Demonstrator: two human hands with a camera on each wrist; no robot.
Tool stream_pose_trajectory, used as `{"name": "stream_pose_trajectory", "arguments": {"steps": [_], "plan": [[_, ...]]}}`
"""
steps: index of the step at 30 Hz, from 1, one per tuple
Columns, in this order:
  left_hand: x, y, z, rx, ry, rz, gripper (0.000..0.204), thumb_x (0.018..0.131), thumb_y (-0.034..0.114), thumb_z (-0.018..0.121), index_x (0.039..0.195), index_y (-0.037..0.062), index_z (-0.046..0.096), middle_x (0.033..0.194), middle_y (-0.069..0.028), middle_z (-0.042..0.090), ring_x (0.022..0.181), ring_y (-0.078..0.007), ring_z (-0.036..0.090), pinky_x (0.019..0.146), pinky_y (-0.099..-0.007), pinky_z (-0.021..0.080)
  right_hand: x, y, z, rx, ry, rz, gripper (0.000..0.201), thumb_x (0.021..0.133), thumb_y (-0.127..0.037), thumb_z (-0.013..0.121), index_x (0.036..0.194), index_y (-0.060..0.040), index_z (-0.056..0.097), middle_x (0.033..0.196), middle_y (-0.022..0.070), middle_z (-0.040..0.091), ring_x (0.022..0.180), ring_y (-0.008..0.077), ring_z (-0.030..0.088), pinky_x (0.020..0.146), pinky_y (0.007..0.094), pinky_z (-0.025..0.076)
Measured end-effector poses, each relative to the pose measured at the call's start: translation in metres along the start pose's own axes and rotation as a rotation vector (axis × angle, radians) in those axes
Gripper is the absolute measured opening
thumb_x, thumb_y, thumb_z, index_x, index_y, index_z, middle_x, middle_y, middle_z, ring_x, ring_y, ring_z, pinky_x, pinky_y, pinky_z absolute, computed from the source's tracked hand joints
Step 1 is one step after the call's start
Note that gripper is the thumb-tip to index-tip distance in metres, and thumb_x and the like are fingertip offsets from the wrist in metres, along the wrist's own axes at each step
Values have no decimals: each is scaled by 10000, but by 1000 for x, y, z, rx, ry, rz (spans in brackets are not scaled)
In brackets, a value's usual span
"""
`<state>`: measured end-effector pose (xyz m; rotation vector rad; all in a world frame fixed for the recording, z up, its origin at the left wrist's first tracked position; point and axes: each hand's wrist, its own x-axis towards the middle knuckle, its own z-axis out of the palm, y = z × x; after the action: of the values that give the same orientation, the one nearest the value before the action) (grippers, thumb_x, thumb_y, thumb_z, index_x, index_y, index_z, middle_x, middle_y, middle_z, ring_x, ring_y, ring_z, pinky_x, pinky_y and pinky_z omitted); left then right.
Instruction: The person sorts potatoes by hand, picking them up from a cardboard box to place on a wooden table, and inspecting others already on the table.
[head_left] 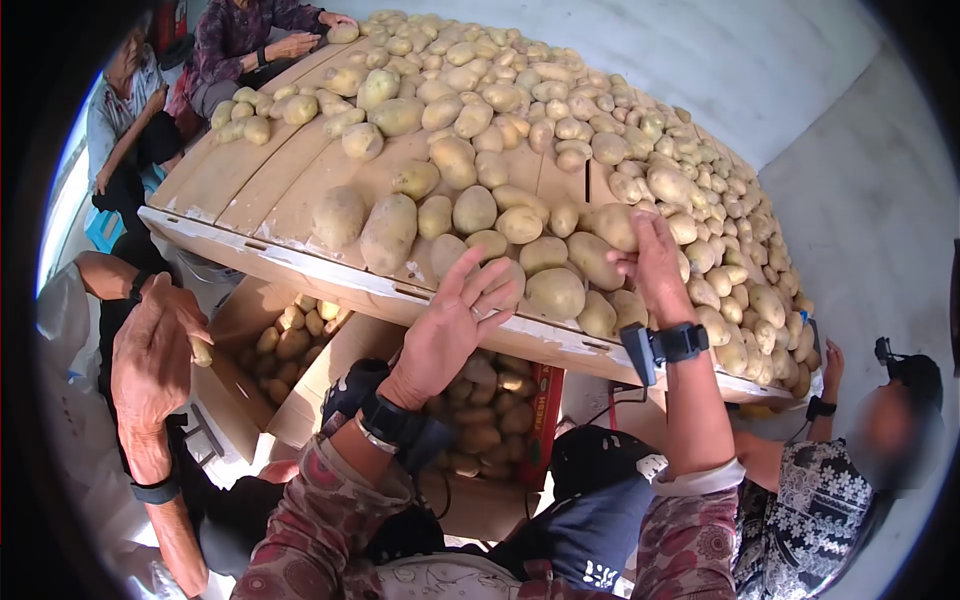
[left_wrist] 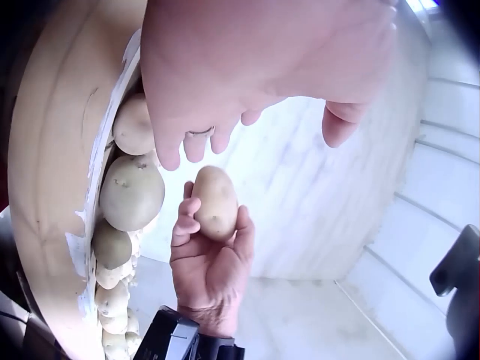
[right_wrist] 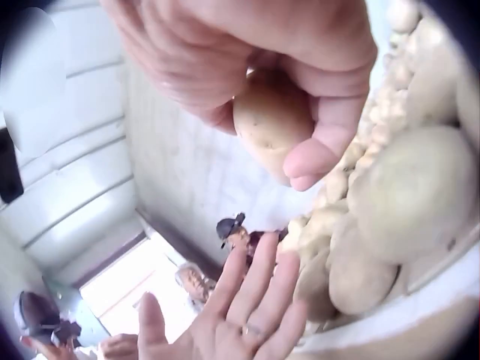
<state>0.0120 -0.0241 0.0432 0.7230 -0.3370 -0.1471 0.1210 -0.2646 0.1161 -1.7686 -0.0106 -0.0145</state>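
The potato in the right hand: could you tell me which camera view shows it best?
The left wrist view: the potato sits unobstructed in the right hand. The right wrist view shows it half covered by fingers; the head view hides it behind the hand.

Right hand (left_wrist: 210, 262) round a potato (left_wrist: 215, 201) (left hand (left_wrist: 255, 67) spread above), beside piled potatoes (left_wrist: 131, 193)

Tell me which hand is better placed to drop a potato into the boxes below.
Right. The right hand already grips a potato lifted off the pile. The left hand is open with spread fingers, touching potatoes at the table edge, holding none.
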Motion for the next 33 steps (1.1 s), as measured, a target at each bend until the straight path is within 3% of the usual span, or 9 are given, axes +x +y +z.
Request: {"name": "stream_pose_trajectory", "arguments": {"steps": [3, 7, 10, 12, 16, 19, 22, 24, 33], "plan": [[1, 5, -3, -96, -23, -43, 778, 808, 455, 503, 1423, 119, 165, 1404, -164, 304, 1240, -293, 385, 1017, -397, 317, 64, 3, -42, -187, 201, -4, 352, 890, -379, 525, 1056, -71, 486, 830, 22, 545, 556, 68, 478, 469, 181, 401], [1, 5, -8, -57, 1, -59, 753, 814, 462, 510, 1406, 114, 203, 1333, -171, 390, 1191, -307, 437, 985, -391, 358, 109, 1, -53, -159, 167, -21, 384, 876, -358, 555, 1112, -64, 485, 813, 53, 570, 596, 94, 540, 476, 219, 427], [0, 5, -10, -50, 12, -74, 746, 813, 468, 514, 1399, 113, 217, 1301, -168, 422, 1169, -293, 457, 971, -381, 370, 145, 59, -83, -572, 183, -56, 298, 862, -271, 554, 1059, -48, 560, 848, 106, 633, 682, 164, 621, 527, 286, 482], [4, 10, -13, -24, 44, -67, 743, 812, 470, 515, 1395, 113, 224, 1288, -168, 435, 1154, -285, 469, 962, -376, 377, 163, 90, -96, -1443, -269, -370, 203, 808, -237, 543, 878, -77, 647, 756, 130, 640, 699, 276, 612, 663, 360, 502], [3, 9, -18, -33, 73, -64, 702, 824, 464, 509, 1373, 105, 258, 1224, -156, 489, 1089, -252, 516, 922, -343, 404, 171, 77, -88, -1509, -250, -278, 252, 777, -251, 515, 884, -113, 697, 827, 157, 655, 803, 323, 620, 752, 370, 480], [4, 13, -25, -125, 220, 52, 522, 868, 366, 460, 1296, 95, 337, 1116, -117, 550, 973, -192, 552, 853, -313, 419, 133, 43, -60, -1175, -20, -105, 254, 800, -152, 495, 949, -46, 673, 782, 174, 644, 811, 318, 632, 731, 380, 489], [3, 13, -43, -214, 284, 87, 514, 878, 365, 451, 1293, 72, 370, 1066, -108, 575, 945, -202, 566, 816, -313, 456, 102, 26, -51, -1008, 122, -302, 246, 839, -134, 485, 984, -30, 654, 718, 120, 644, 739, 223, 642, 656, 323, 486], [2, 17, -43, -231, 307, 107, 480, 882, 363, 444, 1259, 69, 405, 1036, -102, 588, 906, -202, 577, 791, -312, 466, 69, 14, -40, -533, 163, -270, 219, 867, -155, 529, 1015, -40, 643, 746, 37, 642, 698, 108, 605, 586, 248, 459], [-4, 15, -74, -289, 339, 24, 307, 880, 274, 480, 1051, 24, 525, 916, -72, 603, 806, -177, 573, 722, -288, 476, -110, -13, 22, 282, -103, -326, 167, 924, -172, 517, 863, -28, 577, 811, 72, 619, 684, 103, 565, 606, 222, 449]]}}
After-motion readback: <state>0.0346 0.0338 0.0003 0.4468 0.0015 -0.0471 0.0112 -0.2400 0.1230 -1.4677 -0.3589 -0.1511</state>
